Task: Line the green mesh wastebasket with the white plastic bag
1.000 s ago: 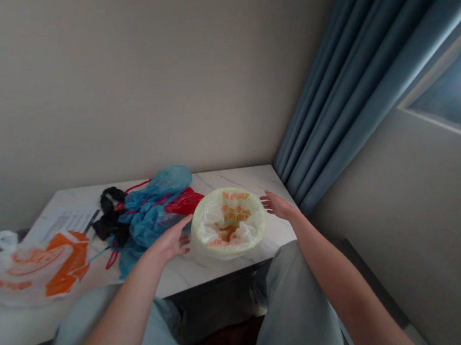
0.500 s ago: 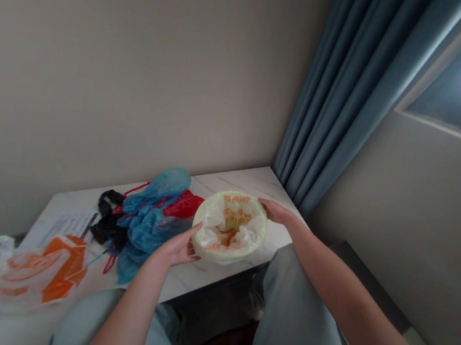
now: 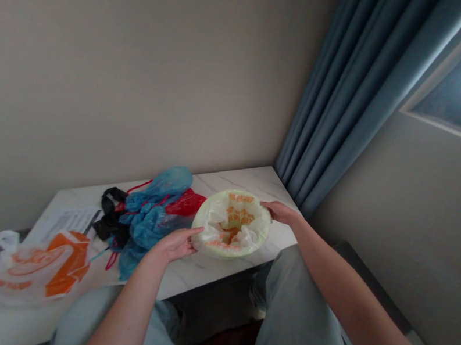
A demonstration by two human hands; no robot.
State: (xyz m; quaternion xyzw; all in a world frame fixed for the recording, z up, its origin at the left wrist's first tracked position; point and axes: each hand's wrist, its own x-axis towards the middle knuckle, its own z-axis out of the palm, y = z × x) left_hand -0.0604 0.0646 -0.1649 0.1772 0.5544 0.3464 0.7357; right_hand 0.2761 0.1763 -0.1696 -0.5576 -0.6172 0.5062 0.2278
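Note:
A round, pale green trash bin point(image 3: 264, 228) is held between my two hands above the white table, its mouth tipped toward me. Inside it sits a whitish plastic bag point(image 3: 217, 211) with orange printing, folded out over the rim. My left hand point(image 3: 177, 243) grips the bin's left side, thumb at the rim and fingers partly hidden beneath. On the far right side, my right hand point(image 3: 280, 211) closes on the rim. Close to my left hand lies a heap of blue plastic bags point(image 3: 149, 223), with a red bag point(image 3: 185, 202) against it.
Black bags point(image 3: 110, 226) lie left of the blue heap, beside a printed sheet point(image 3: 65, 221). A white bag with orange print point(image 3: 35, 269) rests at the table's left end. The marble-patterned table point(image 3: 251, 177) meets the wall; a blue curtain point(image 3: 349, 98) hangs right.
The bin has turned slightly, its mouth facing me a little more. My left hand has shifted slightly up along its side. Both hands keep their hold.

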